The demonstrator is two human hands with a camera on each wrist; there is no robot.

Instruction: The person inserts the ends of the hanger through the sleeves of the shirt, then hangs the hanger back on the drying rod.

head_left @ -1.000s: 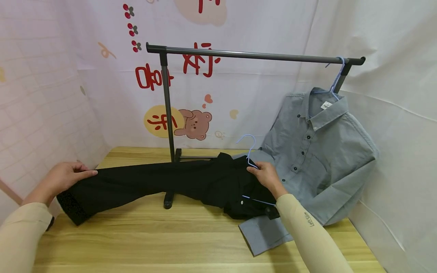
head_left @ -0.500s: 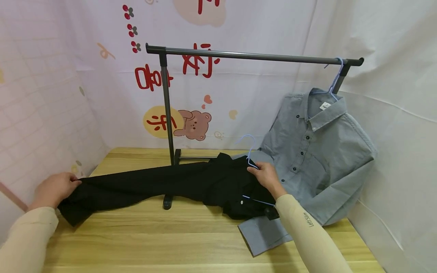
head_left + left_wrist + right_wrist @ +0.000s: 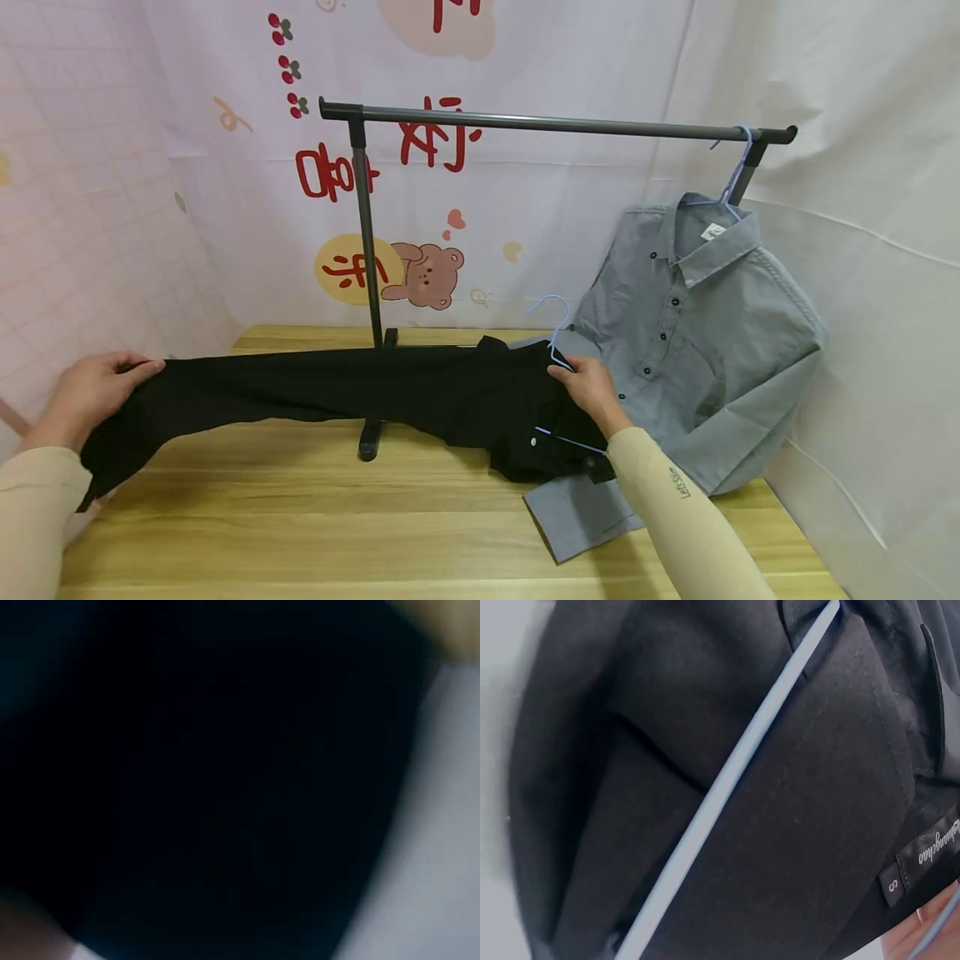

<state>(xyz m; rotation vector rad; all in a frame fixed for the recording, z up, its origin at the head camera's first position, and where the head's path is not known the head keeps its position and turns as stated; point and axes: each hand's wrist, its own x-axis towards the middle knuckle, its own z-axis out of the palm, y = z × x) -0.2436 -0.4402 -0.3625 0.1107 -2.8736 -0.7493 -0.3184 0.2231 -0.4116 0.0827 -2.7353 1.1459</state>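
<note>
A pair of black trousers (image 3: 420, 387) is stretched sideways above the wooden table. In the head view my left hand (image 3: 93, 392) pinches the leg end at the far left, while cloth hangs below it. My right hand (image 3: 592, 387) holds the other end together with a pale blue hanger (image 3: 570, 440), whose hook sticks up over the waist. The right wrist view has the hanger bar (image 3: 731, 780) crossing dark cloth, beside a label (image 3: 934, 844) with an S tag. Blurred dark cloth (image 3: 225, 780) fills most of the left wrist view.
A dark metal clothes rail (image 3: 555, 125) stands on the table (image 3: 337, 525), its left post (image 3: 365, 233) behind the trousers. On its right end a grey button-up shirt (image 3: 697, 333) hangs from another blue hanger (image 3: 738, 171), its lower part spreading behind my right hand.
My left hand dipped lower, then rose and moved further left, drawing the trouser leg straighter. The hanger hook shifted slightly right; my right hand hardly moved.
</note>
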